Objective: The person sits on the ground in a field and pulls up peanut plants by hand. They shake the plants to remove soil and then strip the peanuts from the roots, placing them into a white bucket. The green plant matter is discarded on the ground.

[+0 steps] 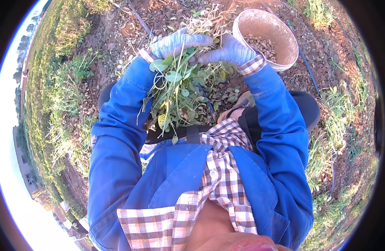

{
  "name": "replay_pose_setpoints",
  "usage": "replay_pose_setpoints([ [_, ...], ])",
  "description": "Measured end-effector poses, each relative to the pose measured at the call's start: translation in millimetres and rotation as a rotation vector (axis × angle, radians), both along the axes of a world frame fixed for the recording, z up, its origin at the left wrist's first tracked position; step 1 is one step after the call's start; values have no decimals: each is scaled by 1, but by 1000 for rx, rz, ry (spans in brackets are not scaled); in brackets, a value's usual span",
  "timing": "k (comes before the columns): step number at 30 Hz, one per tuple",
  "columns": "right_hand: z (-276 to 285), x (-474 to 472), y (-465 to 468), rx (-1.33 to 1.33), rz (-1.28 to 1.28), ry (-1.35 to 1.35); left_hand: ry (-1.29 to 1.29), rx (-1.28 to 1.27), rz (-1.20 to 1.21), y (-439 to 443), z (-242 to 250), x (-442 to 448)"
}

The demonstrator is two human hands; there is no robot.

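Observation:
A bunch of pulled peanut plants (pixel 176 91) lies between my hands, its leafy stems hanging toward my lap and its pale roots (pixel 211 23) pointing away from me. My left hand (pixel 231 51), in a blue-and-grey work glove, is at the right side of the bunch near the roots, fingers curved inward; its fingertips are partly hidden, so its hold is unclear. From the left, my gloved right hand (pixel 180 42) closes around the stems just below the roots. Beside my left hand a dirty white bucket (pixel 284 37) leans toward me, with picked peanut pods (pixel 263 47) at its bottom.
Dark drip hoses (pixel 308 67) run over the brown soil (pixel 107 34) ahead and beneath the plants. My shoe (pixel 236 106) is on the ground under the left forearm. Uprooted plants (pixel 339 109) lie at the right; green crop rows (pixel 45 103) stand at the left.

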State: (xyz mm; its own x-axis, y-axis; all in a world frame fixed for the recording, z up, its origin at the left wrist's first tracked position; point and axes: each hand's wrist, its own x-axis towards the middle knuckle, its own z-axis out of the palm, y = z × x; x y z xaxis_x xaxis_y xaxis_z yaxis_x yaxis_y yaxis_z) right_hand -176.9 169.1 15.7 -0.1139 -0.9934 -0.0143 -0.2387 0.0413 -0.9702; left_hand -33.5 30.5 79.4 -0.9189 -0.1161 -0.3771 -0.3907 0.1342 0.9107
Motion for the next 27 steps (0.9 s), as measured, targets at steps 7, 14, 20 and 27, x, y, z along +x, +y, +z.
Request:
replay_pose_setpoints([
  [7, -23, 1, 5, 14, 1, -408, -31, -34, 17, 2, -5, 1],
  [14, -37, -1, 14, 86, 90, -754, 177, -160, -10, 7, -33, -2],
  [20, -42, 17, -19, 371, -38, 536, 101, -568, 233, 16, -63, -8],
  [27, -45, 15, -13, 213, -315, -152, 168, 334, 473, 19, -61, 9],
])
